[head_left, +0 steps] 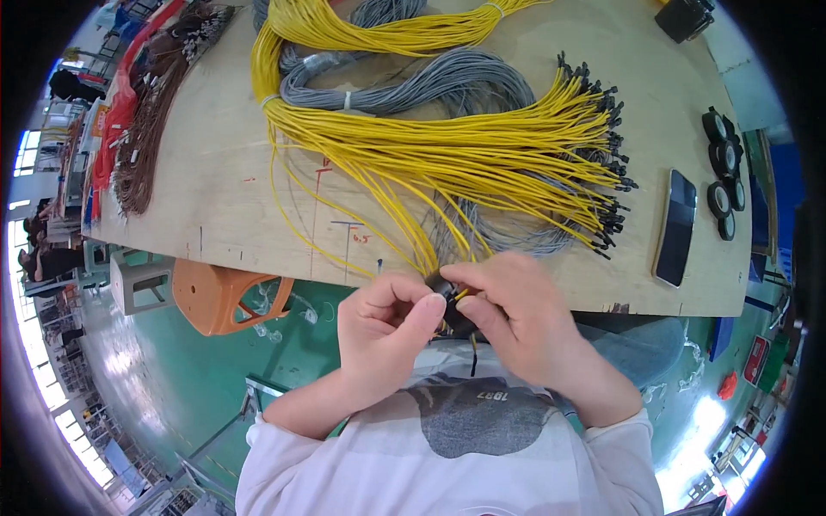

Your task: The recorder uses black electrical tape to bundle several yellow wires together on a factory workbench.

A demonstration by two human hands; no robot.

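Observation:
At the table's front edge, my left hand (pixel 387 331) and my right hand (pixel 508 310) meet, both closed in a pinch. Between their fingertips is black tape (pixel 441 285), partly hidden by the fingers, against several yellow wires (pixel 416 234) that run down from the table. One black wire end (pixel 473 359) hangs below my hands. Beyond them lies a large bundle of yellow wires (pixel 447 138), fanned out to the right and tipped with small black connectors (pixel 615 163). Grey wires (pixel 413 86) lie coiled behind and under it.
A phone (pixel 676 228) and several rolls of black tape (pixel 721 159) lie at the right of the wooden table (pixel 215 206). Brown wires (pixel 146 146) hang over its left side. An orange stool (pixel 211 297) stands on the green floor to the left. A black object (pixel 684 17) sits far right.

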